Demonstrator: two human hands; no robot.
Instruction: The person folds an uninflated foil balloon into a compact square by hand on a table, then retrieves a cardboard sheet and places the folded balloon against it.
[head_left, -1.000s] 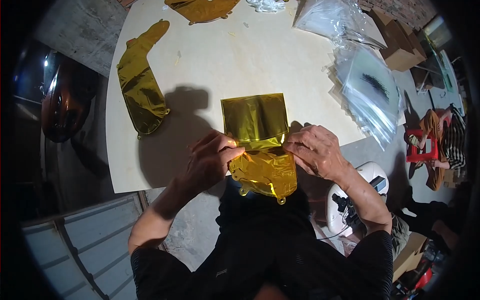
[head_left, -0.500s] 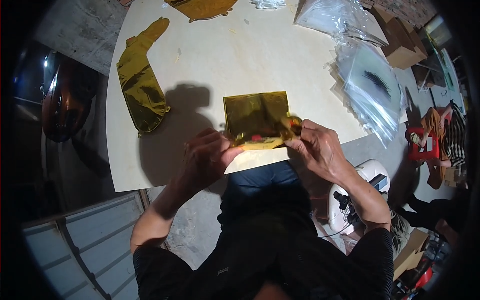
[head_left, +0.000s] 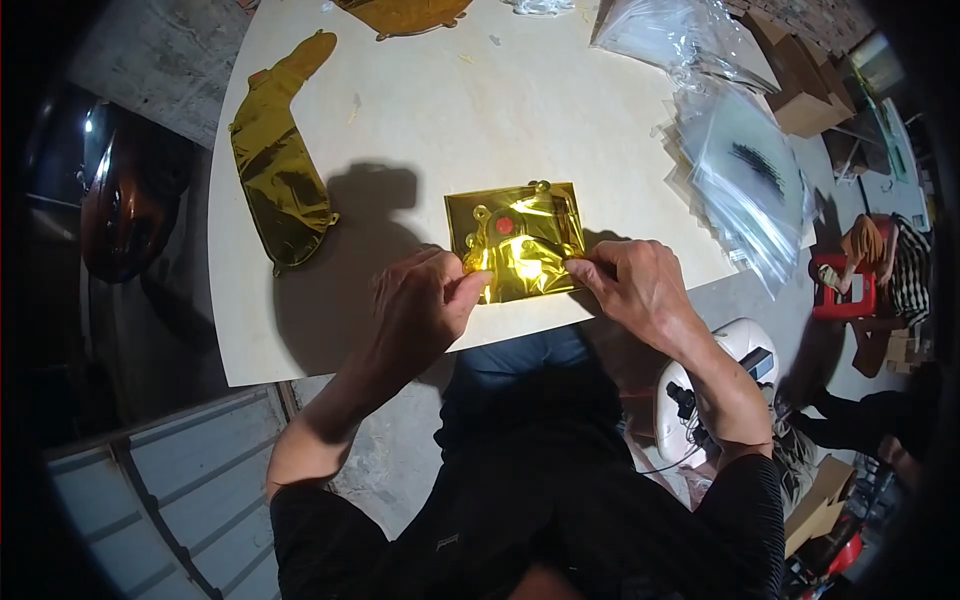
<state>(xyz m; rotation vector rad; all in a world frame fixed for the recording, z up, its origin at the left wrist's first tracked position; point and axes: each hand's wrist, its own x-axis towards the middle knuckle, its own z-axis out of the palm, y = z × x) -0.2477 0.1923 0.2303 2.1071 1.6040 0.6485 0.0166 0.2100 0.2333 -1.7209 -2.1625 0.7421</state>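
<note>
A shiny gold film piece (head_left: 530, 262) with a red dot and small rounded tabs lies over a square gold film sheet (head_left: 462, 207) near the table's front edge. My left hand (head_left: 428, 295) pinches its left side between thumb and fingers. At the opposite side my right hand (head_left: 637, 288) grips the edge the same way. Both hands partly cover the sheet's lower corners. To the left lies a long, bent gold film piece (head_left: 280, 170) with small tabs on its outline. Another amber film piece (head_left: 405, 14) is cut off at the top of the view.
Clear plastic sleeves (head_left: 745, 170) fan out at the table's right, below a heap of clear bags (head_left: 660, 35). Cardboard boxes (head_left: 800, 80) stand beyond. A white seat (head_left: 680, 410) holds black devices right of my legs. Another person in checked clothing (head_left: 910, 265) is at far right.
The gold piece with the red dot, earlier tilted up at the sheet's near edge, now lies flatter over the sheet, its tabs and dot facing up. Both hands keep their pinch.
</note>
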